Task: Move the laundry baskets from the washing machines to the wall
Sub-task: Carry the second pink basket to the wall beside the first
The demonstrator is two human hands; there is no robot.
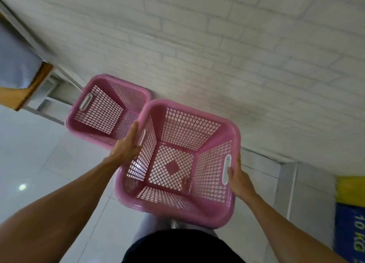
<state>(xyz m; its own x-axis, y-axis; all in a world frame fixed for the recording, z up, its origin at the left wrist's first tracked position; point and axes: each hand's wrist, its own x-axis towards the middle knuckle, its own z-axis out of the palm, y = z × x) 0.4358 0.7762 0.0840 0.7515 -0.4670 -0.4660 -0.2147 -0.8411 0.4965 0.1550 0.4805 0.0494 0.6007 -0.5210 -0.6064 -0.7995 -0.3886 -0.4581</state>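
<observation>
I hold an empty pink mesh laundry basket (199, 207) by its two white side handles, above the floor and close to the white brick wall (217, 51). My left hand (128, 144) grips the left handle and rim. My right hand (239, 178) grips the right handle. A second empty pink laundry basket (102, 81) stands on the floor against the wall, just left of and behind the held one. The held basket's rim overlaps the second basket's right side in view.
A wooden-edged table with a metal frame (27, 83) stands at the far left by the wall. A blue and yellow object with printed writing (349, 213) sits at the right edge. The floor (39, 154) is glossy white tile.
</observation>
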